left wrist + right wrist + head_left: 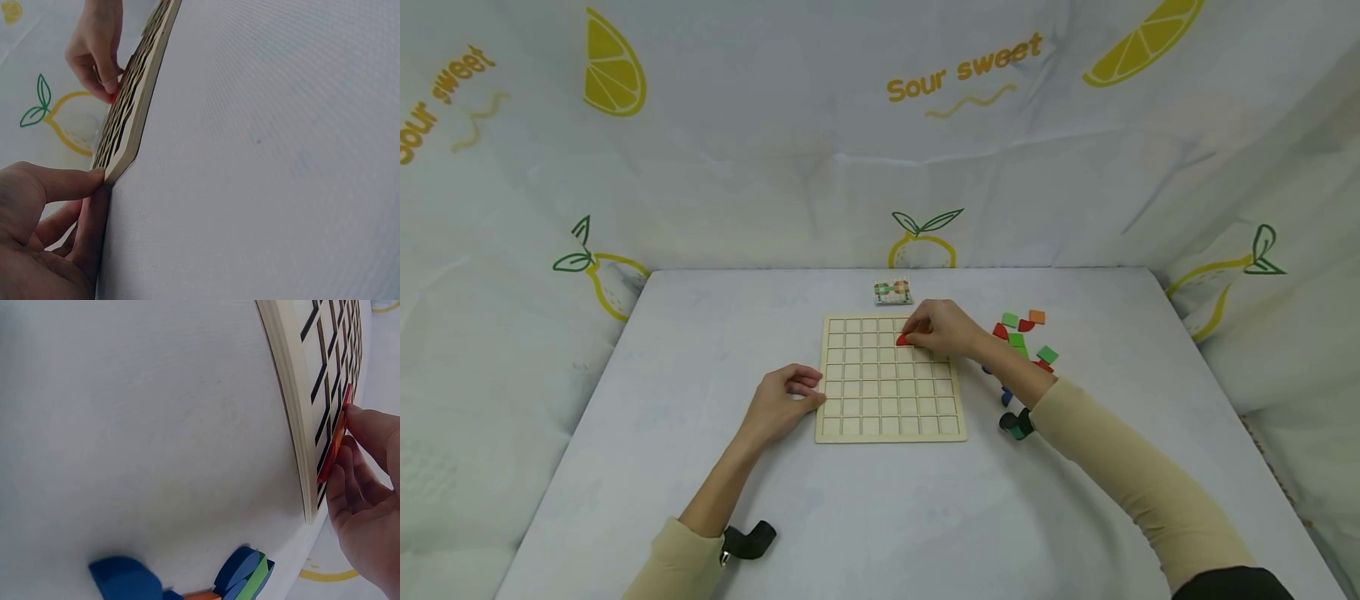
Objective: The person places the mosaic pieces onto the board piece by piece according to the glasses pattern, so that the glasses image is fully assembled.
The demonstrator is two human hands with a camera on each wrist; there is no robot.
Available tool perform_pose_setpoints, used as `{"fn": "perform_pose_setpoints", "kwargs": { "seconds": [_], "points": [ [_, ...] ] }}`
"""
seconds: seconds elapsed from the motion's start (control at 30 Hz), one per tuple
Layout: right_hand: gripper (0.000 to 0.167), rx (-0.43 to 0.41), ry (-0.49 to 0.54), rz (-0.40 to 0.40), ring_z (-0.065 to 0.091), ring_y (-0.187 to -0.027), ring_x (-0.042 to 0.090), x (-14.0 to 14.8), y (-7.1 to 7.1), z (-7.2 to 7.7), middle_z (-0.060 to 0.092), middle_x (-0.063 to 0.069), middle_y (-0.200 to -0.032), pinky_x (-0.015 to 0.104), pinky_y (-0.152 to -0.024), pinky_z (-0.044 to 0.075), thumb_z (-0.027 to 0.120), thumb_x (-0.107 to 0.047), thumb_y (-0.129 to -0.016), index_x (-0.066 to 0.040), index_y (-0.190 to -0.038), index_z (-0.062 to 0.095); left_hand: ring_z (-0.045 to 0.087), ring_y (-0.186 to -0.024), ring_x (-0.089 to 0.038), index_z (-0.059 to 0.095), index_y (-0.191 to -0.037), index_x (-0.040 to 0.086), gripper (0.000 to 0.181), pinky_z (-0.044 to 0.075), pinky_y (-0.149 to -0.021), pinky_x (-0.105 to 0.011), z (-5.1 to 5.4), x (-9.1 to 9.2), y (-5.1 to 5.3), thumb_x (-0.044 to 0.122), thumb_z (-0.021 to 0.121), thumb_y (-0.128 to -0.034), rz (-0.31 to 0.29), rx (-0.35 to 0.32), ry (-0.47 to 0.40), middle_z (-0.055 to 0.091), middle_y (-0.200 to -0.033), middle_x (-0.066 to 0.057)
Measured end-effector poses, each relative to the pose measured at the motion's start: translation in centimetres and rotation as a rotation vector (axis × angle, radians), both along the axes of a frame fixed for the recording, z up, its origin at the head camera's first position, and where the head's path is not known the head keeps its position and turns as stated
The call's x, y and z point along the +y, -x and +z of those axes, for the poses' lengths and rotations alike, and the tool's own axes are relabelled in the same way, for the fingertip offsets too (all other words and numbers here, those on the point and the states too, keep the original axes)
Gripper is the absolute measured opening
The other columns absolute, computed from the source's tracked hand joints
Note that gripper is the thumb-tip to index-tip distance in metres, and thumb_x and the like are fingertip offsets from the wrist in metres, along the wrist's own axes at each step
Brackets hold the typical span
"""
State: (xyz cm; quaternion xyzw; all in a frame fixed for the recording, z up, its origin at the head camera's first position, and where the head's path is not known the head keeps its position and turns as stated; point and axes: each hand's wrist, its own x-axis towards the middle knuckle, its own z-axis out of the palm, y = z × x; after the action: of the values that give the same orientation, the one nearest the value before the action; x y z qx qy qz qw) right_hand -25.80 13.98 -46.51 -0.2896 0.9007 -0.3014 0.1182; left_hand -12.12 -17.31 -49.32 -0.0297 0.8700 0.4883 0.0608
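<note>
I have the right hand [946, 329] pinching a red piece [902, 340] between thumb and fingertips, over the upper right part of the gridded board [890, 437]; the right wrist view also shows me an orange piece [339, 433] and more red close by those fingertips, though I cannot tell how many of these the fingers actually grip; the left hand [784, 403] grasps nothing loose, its thumb and fingertips resting against the board's left edge.

The board lies flat on the table [625, 433], pale and wooden, its raised lines marking off square cells; just beyond its far edge sits a small printed card [892, 291] with a coloured picture; to the board's right I see a loose scatter of pieces, partly hidden behind the right forearm: an orange square [1037, 317] at the far end, a green square [1048, 355] nearer me, further red and green ones among them, and a blue piece [1007, 398] toward the near end.

Farther out, both arms wear beige sleeves [1138, 467], and a black device [750, 541] sits at the left wrist; behind the table hangs a white cloth [760, 192], printed with lemons, yellow slices and the words "Sour sweet".
</note>
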Motion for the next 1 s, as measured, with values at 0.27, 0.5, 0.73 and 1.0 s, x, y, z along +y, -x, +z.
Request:
{"fn": "perform_pose_setpoints", "kwargs": {
  "seconds": [0.27,0.5,0.73,1.0],
  "points": [
    [0.021,0.012,0.056,-0.055,0.072,-0.097,0.024,1.8,0.1,0.4,0.079,0.013,-0.113,0.035,-0.085,0.059,0.078,-0.018,-0.1,-0.003,-0.114,0.082,0.07,-0.092,-0.014,0.075,-0.123,0.005,0.032,0.051,-0.084,-0.021,0.0,0.0,0.0,0.009,0.084,-0.092,0.0,0.0,0.001,0.076,-0.112,-0.012],
    [0.022,0.031,0.084,-0.128,0.074,-0.1,0.029,5.0,0.4,1.0,0.08,0.016,-0.112,0.029,-0.082,0.058,0.078,-0.017,-0.101,-0.003,-0.117,0.081,0.07,-0.092,-0.013,0.075,-0.122,0.005,0.032,0.051,-0.085,-0.023,0.0,-0.1,-0.1,0.009,0.084,-0.0917,-0.003,0.001,0.003,0.076,-0.112,-0.013],
    [0.025,-0.004,0.053,-0.202,0.071,-0.1,0.029,8.4,0.6,1.3,0.079,0.017,-0.114,0.023,-0.083,0.057,0.078,-0.021,-0.101,-0.004,-0.12,0.081,0.071,-0.092,-0.014,0.075,-0.122,0.005,0.032,0.052,-0.086,-0.023,0.0,-0.1,0.0,0.009,0.084,-0.0917,-0.005,0.004,0.002,0.076,-0.112,-0.013],
    [0.03,-0.048,-0.01,-0.294,0.071,-0.111,0.035,12.8,0.4,1.1,0.076,0.02,-0.121,0.043,-0.098,0.063,0.075,-0.024,-0.104,-0.004,-0.126,0.078,0.071,-0.093,-0.014,0.075,-0.122,0.005,0.032,0.052,-0.085,-0.022,0.0,0.1,-0.1,0.009,0.084,-0.0918,-0.003,0.007,0.006,0.076,-0.112,-0.013]
  ]
}}
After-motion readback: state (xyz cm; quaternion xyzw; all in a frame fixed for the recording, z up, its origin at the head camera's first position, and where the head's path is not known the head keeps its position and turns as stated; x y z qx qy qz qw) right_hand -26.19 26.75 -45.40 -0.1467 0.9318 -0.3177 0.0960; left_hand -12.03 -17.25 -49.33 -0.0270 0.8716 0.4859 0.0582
